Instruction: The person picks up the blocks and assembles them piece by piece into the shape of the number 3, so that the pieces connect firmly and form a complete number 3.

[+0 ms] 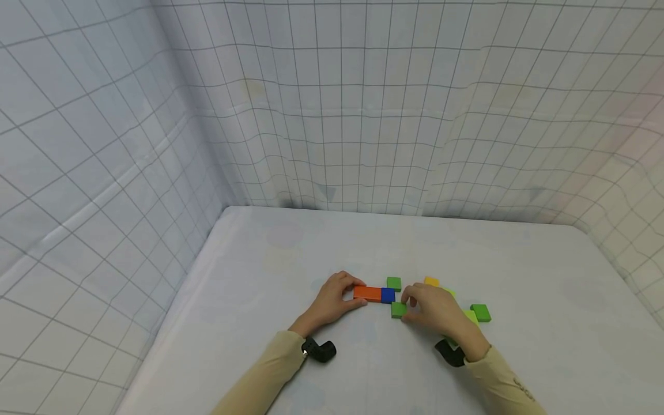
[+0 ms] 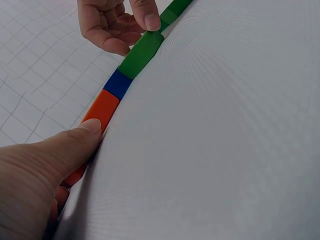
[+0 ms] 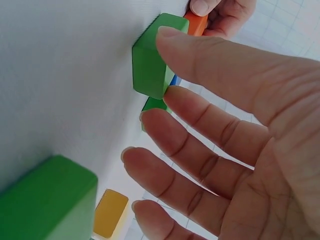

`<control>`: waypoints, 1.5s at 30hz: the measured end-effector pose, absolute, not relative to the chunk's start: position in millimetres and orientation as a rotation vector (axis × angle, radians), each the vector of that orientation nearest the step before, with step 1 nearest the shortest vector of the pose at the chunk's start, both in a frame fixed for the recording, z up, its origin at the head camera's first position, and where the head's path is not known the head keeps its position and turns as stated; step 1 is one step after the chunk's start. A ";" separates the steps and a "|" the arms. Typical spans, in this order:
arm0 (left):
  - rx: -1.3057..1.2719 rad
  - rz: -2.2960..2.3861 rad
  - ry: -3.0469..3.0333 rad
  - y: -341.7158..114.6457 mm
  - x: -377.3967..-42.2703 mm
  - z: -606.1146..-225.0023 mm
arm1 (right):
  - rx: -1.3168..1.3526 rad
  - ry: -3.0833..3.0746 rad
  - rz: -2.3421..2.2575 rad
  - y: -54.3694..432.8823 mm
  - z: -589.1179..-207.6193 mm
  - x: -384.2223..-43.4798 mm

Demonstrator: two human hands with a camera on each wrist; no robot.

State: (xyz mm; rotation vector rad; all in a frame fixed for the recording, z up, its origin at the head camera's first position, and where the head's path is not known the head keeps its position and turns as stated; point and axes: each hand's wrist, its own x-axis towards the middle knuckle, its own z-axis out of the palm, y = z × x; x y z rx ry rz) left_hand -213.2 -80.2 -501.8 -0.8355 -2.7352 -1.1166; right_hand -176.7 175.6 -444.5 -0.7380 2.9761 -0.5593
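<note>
My left hand [image 1: 330,298] pinches the left end of a long orange block [image 1: 368,294] between thumb and fingers. A blue block [image 1: 388,295] touches that block's right end. Just right of and nearer than the blue block lies a green block [image 1: 398,310]. My right hand [image 1: 436,308] pinches its right side with thumb and index finger; the other fingers are spread apart in the right wrist view. Behind the blue block sits another green block [image 1: 394,283]. In the left wrist view, the thumb [image 2: 90,127] presses the orange block's near side.
A yellow block [image 1: 431,281] lies behind my right hand. Light green blocks [image 1: 471,316] are partly hidden by that hand, with a green block [image 1: 481,313] to their right. White gridded cloth walls [image 1: 342,115] stand behind and beside the white table [image 1: 270,253].
</note>
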 end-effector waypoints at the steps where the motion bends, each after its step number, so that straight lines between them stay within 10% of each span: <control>1: -0.834 -1.114 -2.738 -80.1 -213.3 -501.6 | -0.740 2.976 -0.558 175.6 -444.4 -176.7; 45: -0.806 -1.099 -2.767 -78.9 -215.3 -505.5 | -0.667 2.848 -0.587 236.1 -433.9 -165.8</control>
